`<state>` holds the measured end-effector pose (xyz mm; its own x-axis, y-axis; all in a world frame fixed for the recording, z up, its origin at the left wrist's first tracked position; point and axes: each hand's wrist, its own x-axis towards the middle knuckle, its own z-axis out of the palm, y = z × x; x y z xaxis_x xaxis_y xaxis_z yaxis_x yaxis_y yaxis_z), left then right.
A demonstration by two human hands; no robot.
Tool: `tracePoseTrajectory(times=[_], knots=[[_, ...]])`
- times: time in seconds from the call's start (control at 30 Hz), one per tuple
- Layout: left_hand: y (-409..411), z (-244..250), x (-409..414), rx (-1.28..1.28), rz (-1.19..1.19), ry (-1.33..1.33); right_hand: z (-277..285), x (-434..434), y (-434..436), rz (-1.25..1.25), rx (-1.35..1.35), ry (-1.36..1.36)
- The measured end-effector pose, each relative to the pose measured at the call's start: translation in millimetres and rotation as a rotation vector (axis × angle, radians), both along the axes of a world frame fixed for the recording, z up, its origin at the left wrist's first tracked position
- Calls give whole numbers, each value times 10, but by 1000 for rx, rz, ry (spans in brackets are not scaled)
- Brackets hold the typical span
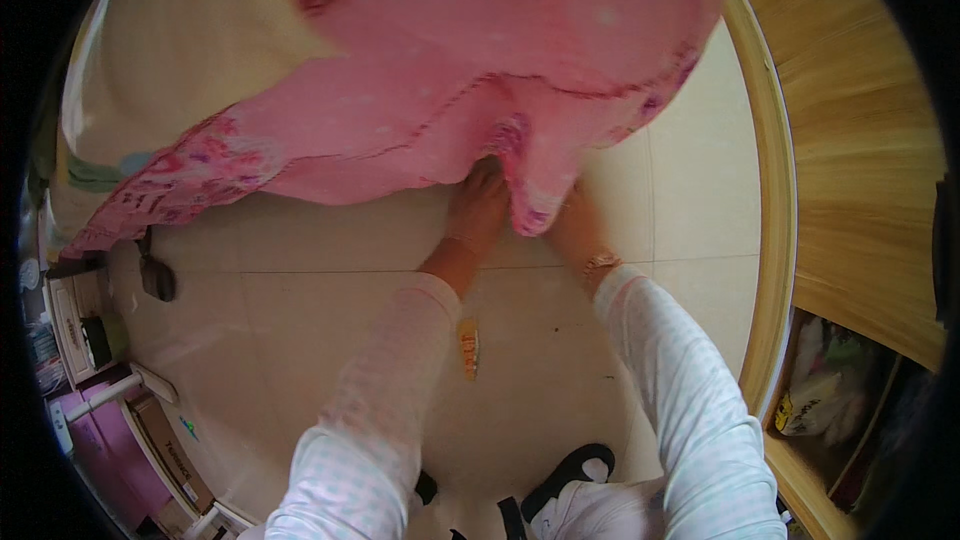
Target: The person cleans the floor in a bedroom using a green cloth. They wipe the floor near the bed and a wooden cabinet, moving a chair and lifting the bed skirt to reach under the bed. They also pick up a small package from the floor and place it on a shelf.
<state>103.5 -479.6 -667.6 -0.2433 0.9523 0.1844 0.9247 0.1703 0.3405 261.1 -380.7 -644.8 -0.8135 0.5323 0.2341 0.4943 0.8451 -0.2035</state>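
Note:
A pink bedspread (420, 112) with a flowered border spreads across the top of the view and hangs down towards me. My left hand (480, 199) has its fingers curled into the hanging edge, just left of a drooping fold. On the other side of that fold, my right hand (579, 219) is at the same edge; it is blurred, and the cloth hides its fingertips. The fold sags between my two wrists. Under the pink cloth's left side shows a cream-coloured cloth (187, 37).
Pale floor tiles (337, 330) lie below, with an orange hair clip (469, 349) between my forearms. A wooden cabinet (855, 165) stands at right, with bags (817, 397) in its open lower part. Boxes (169, 450) and a white frame (105, 397) line the left. A dark shoe (574, 476) is below.

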Motion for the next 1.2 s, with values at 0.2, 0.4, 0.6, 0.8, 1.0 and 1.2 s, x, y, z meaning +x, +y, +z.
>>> tracePoseTrajectory(times=[0.2,0.4,0.6,0.8,1.0,1.2], knots=[[-739,442,-837,-163,33,153,462,-967,-713,-221,-778,374],[-1617,799,-900,-183,-277,-215,467,-396,-1367,97,-634,-97],[-1042,529,-1591,-73,29,31,385,66,-1372,78,-522,-47],[-513,46,-2037,65,158,0,396,32,-1398,42,-496,-17],[-483,252,-2151,-56,153,39,372,44,-1377,76,-497,-41],[-828,732,-1351,-29,-566,-120,499,-494,-1074,-76,-611,268]])
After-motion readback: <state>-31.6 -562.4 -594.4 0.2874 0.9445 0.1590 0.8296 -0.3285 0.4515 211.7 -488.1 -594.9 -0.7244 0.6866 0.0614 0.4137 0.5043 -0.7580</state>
